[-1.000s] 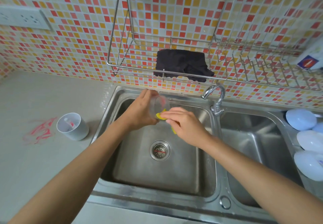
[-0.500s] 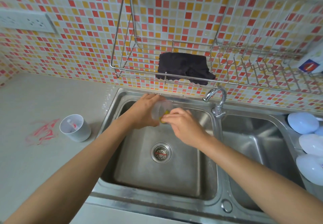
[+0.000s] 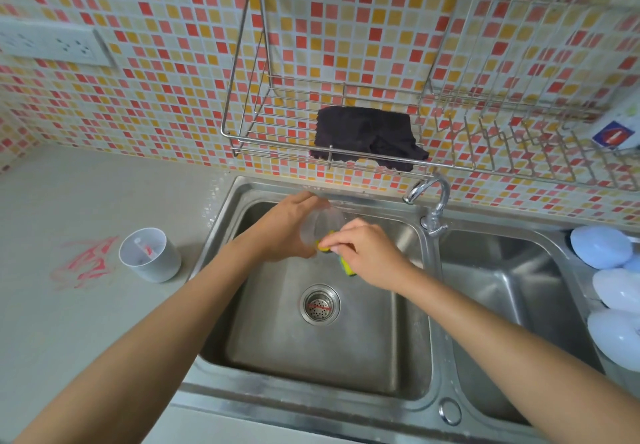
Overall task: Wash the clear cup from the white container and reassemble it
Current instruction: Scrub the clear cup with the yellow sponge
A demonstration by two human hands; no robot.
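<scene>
the counter (image 3: 86, 322), a pale speckled slab with a red scrawl on it, is seen carrying the double steel sink (image 3: 311, 367), brushed and dull, its round perforated drain (image 3: 320, 304) sitting below the action. no water is seen running from the curved chrome tap (image 3: 431, 197). the white container (image 3: 149, 254), a smooth opaque cylinder, is left standing on the counter just beside the sink's left edge, well apart from its cup. over the left basin the clear cup (image 3: 323, 223), thin and see-through, is gripped by the left hand (image 3: 284, 227), its fingers wrapped round the wall. a yellow-and-green sponge (image 3: 341, 260), soft and folded, is pinched by the right hand (image 3: 367, 253) and pressed at the cup's mouth. the scrubbing is judged the step in hand; it is best done with the cup held firm but not squeezed, the sponge worked right round the inside, and the thin slippery wall kept low over the basin.
</scene>
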